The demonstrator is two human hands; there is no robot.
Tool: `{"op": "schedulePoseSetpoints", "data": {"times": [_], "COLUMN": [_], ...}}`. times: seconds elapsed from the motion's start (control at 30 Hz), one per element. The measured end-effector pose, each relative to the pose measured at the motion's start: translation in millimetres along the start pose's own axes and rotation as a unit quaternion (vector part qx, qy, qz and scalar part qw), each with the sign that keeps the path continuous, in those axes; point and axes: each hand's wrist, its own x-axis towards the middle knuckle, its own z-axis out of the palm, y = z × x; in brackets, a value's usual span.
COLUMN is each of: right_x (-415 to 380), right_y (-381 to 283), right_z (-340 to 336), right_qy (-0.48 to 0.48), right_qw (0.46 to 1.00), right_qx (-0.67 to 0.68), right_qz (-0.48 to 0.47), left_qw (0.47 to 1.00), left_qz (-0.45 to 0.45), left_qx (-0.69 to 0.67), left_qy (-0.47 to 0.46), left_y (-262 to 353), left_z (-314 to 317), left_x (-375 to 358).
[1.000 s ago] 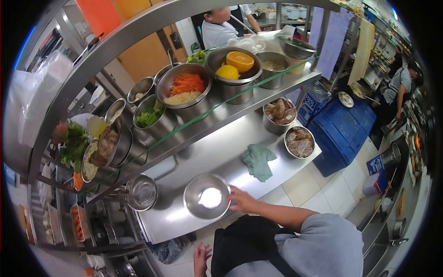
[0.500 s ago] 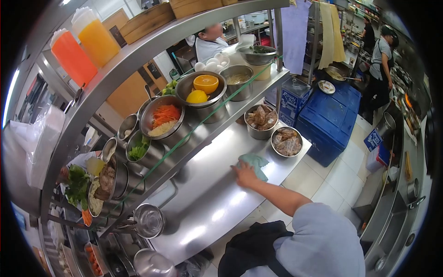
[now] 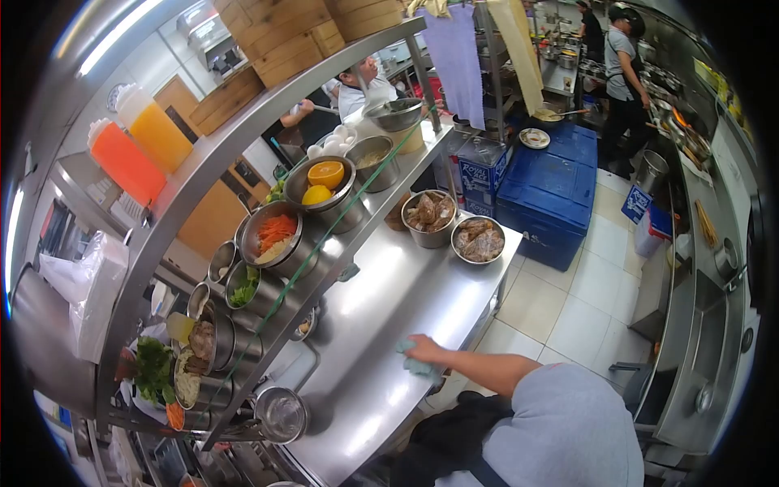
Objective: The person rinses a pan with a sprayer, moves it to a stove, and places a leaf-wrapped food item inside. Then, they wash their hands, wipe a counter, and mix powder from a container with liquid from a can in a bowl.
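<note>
My right hand [image 3: 425,349] is closed over a pale green cleaning cloth [image 3: 419,370], holding it down on the stainless steel counter [image 3: 357,357] close to the near edge. Part of the cloth sticks out beyond the fingers. My left hand is out of view. Farther along the counter stand two steel containers of bagged brown food, one [image 3: 430,217] beside the shelf and the other [image 3: 479,241] at the far corner. A steel pan [image 3: 280,414] sits at the opposite end.
A raised steel shelf holds bowls of oranges [image 3: 326,174], shredded carrot [image 3: 277,232] and greens [image 3: 244,287]. Sauce bottles [image 3: 127,161] and bamboo steamers [image 3: 280,40] stand above. Beyond the counter is a blue chest [image 3: 540,211]. Co-workers [image 3: 621,81] stand farther back.
My right hand has drawn the cloth along the counter, away from the two food containers and toward my body. The view has shifted, showing more of the floor and steamers.
</note>
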Motion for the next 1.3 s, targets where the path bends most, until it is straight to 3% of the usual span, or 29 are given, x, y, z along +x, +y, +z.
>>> {"op": "schedulePoseSetpoints", "data": {"times": [0.07,0.13,0.2,0.27,0.3,0.43,0.57,0.63,0.7,0.73,0.77,0.8,0.83,0.87,0.9,0.97,1.0,1.07,1.1,1.13,1.2,1.27,1.3], "right_x": [-11.3,-71.8,-98.0,-109.8,-104.6,-74.5,-75.7,-81.4,-83.0,-95.3,-91.3,-85.8,-80.2,-78.6,-76.5,-74.1,-74.1,-83.8,-82.1,-77.5,-65.9,-69.4,-73.2], "right_y": [13.1,-66.0,-117.5,-155.9,-165.9,-169.6,-184.5,-179.2,-172.1,-190.3,-184.2,-173.6,-164.6,-163.2,-161.6,-162.0,-158.6,-182.8,-185.0,-185.0,-182.4,-183.6,-182.1], "right_z": [45.8,46.4,57.9,67.7,73.1,99.3,88.0,88.1,91.9,87.5,91.5,95.3,97.6,96.3,94.2,87.2,83.1,66.0,58.6,52.2,49.1,55.1,58.8], "right_qy": [0.111,0.073,0.064,0.068,0.065,0.108,0.108,0.107,-0.027,-0.148,-0.150,-0.104,-0.060,-0.068,-0.073,-0.252,-0.239,-0.245,-0.173,-0.100,0.049,0.040,-0.019], "right_qw": [0.984,0.974,0.928,0.894,0.870,0.858,0.839,0.825,0.819,0.872,0.870,0.858,0.839,0.817,0.816,0.817,0.823,0.757,0.747,0.731,0.727,0.720,0.727], "right_qx": [-0.001,0.073,0.072,-0.021,-0.078,-0.279,-0.305,-0.321,-0.393,-0.383,-0.385,-0.362,-0.334,-0.302,-0.301,-0.306,-0.319,-0.520,-0.535,-0.543,-0.441,-0.445,-0.485], "right_qz": [-0.140,-0.202,-0.359,-0.443,-0.483,-0.418,-0.438,-0.452,-0.417,-0.267,-0.269,-0.349,-0.426,-0.487,-0.488,-0.418,-0.405,-0.311,-0.354,-0.402,-0.524,-0.530,-0.486], "left_qw": [0.997,0.989,0.974,0.969,0.958,0.925,0.931,0.913,0.905,0.910,0.913,0.917,0.919,0.925,0.928,0.933,0.925,0.907,0.906,0.877,0.878,0.887,0.889], "left_qz": [-0.012,-0.028,-0.039,-0.080,-0.027,0.005,0.076,0.081,0.078,0.124,0.169,0.106,0.105,0.153,0.200,0.208,0.236,0.301,0.301,0.403,0.411,0.404,0.390], "left_qx": [-0.022,-0.045,-0.059,-0.036,-0.053,-0.025,-0.028,-0.047,-0.073,-0.047,-0.021,-0.055,-0.060,-0.024,0.014,0.014,0.033,0.074,0.052,0.125,0.139,0.138,0.128], "left_qy": [-0.067,-0.140,-0.216,-0.230,-0.282,-0.379,-0.355,-0.397,-0.413,-0.393,-0.371,-0.381,-0.376,-0.346,-0.314,-0.294,-0.295,-0.285,-0.293,-0.230,-0.202,-0.177,-0.201], "left_y": [-9.6,-20.6,-33.7,-29.8,-17.1,24.9,48.1,49.8,37.9,32.5,49.9,62.4,59.7,53.6,47.7,46.8,43.1,37.6,34.4,32.0,52.3,60.1,64.9], "left_z": [19.5,43.2,65.0,117.2,145.8,212.9,222.3,228.4,236.8,241.9,245.3,239.2,239.1,237.4,234.5,226.2,223.0,217.6,214.4,215.4,216.7,221.7,222.0], "left_x": [-2.6,-4.7,-7.1,-24.6,-42.3,-66.7,-69.6,-58.5,-34.8,-21.9,-33.2,-49.2,-43.1,-26.4,-9.7,-2.5,-2.3,-6.2,-11.2,-11.7,-36.5,-43.1,-43.2]}}
